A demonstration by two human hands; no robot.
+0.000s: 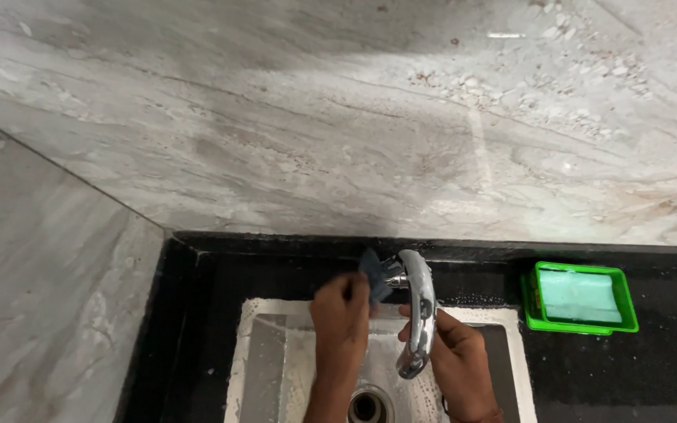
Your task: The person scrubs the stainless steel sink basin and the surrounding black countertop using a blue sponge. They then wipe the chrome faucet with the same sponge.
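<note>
Head view, lower middle of the frame: a chrome tap (418,309) is seen arching out from the black counter (652,368) over a steel sink (276,368), its spout reaching down toward the round drain (368,407). A small blue-grey scrub pad (373,276) is pressed against the base of the tap, just left of the spout, and is pinched in the closed fingers of the left hand (342,313). The spout is gripped from the right side by the right hand (456,356), whose fingers are curled around the lower part of the curved metal, so that the tap is steadied while it is rubbed. The scrubbing is judged to go best if the pad is kept flat against the metal and worked around the joint at the base, where grime tends to collect, while the spout is held firmly enough that it is not swung aside. White foam or residue is seen along the rim of the sink and on its floor. To the right of the tap, on the counter, a green soap tray (625,313) is set, holding a pale green bar (580,296). Grey veined stone wall (338,117) fills the upper part of the frame and the left edge.
</note>
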